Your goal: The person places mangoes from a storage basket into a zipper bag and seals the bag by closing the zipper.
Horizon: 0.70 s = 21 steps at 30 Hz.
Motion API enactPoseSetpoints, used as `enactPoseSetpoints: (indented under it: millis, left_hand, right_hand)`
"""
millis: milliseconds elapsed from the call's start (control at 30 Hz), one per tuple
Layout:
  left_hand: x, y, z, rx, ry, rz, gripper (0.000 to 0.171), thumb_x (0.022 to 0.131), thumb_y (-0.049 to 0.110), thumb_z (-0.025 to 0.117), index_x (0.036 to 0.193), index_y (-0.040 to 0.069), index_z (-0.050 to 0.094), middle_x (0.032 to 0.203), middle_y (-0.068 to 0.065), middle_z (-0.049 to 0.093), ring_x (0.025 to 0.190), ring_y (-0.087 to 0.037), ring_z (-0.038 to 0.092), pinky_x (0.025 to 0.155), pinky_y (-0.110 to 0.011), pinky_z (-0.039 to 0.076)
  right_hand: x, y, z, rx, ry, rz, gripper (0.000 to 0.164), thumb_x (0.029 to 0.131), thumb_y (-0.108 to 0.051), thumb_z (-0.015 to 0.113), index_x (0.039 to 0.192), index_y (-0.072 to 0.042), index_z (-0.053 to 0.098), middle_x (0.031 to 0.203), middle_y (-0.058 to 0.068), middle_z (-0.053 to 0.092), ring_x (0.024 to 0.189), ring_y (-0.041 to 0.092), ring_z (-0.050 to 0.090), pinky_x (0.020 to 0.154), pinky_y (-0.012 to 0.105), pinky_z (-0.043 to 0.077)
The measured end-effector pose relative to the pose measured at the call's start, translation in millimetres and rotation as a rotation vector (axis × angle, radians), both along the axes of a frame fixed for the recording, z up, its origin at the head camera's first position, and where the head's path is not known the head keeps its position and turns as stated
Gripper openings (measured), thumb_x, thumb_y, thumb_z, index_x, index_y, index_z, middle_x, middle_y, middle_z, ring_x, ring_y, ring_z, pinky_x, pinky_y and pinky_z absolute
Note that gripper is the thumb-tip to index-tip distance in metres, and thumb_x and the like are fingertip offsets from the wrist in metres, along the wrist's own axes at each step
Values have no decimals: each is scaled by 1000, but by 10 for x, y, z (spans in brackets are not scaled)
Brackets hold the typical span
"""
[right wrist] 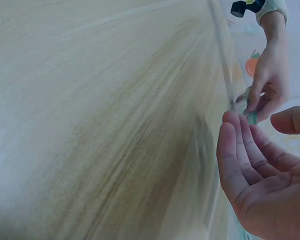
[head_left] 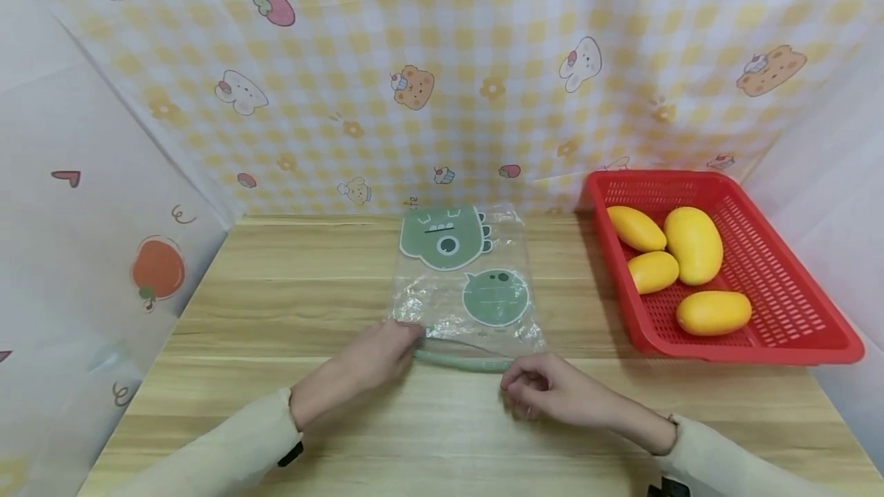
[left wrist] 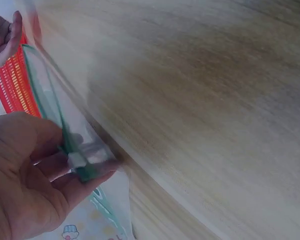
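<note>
A: Describe the support.
B: Recorded as a wood-grain table (head_left: 290,267), yellowish, streaked from side to side.
A: List items directly on it.
B: Noted near the middle: clear bag (head_left: 449,282) with green prints, spread out. Noted at right, apart: red basket (head_left: 753,354). Perhaps raised slightly along the bag's near edge; hard to judge from blurred wrist views.

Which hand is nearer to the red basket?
Right. The right hand is left of the red basket, toward the person; the left hand is farther left, holding the plastic bag.
</note>
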State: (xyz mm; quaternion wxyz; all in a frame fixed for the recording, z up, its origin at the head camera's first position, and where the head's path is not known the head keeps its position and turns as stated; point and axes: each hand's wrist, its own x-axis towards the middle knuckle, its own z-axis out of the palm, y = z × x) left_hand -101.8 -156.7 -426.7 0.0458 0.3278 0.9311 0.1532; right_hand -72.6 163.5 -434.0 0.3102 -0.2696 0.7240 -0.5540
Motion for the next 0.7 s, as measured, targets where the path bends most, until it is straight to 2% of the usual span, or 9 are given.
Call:
enactPoseSetpoints:
  millis: [100,233,400,567,700]
  left_hand:
    - [-14,-6,22,34,-14,27,10,91,-2,70,98,5,69,81,-4,65,64,-15,61,53,-21,50]
    - [-29,-18,40,69,33,42,14,90,-3,71,101,5,69,82,-4,66,66,-16,62,54,-24,52]
    - [-49,-29,67,93,84,40,14,89,-6,69,101,2,68,74,-2,61,59,-12,55,48,-25,48]
    - [-67,-28,85,108,121,37,20,88,-8,68,107,-1,69,70,0,58,53,-8,48,44,-21,43]
    - [-65,-34,74,127,131,35,28,87,-9,67,115,-5,69,70,-1,60,51,-6,44,43,-19,41]
  right_hand:
    - [-4,4,-12,-13,-70,-4,19,104,-7,55,112,6,66,96,17,71,84,31,69,69,40,61]
    - [-11,4,-28,-37,-179,-23,25,105,-8,53,120,11,62,108,21,70,96,35,70,76,40,61]
    - [-21,23,-72,-91,-302,-55,36,107,-12,51,130,16,55,120,25,66,106,40,67,83,43,59]
    - [-21,35,-104,-174,-455,-111,45,109,-19,49,135,18,48,127,29,62,112,41,65,89,47,56]
    - [-31,5,-137,-239,-588,-193,53,109,-23,48,139,20,41,130,30,60,115,39,64,95,48,53]
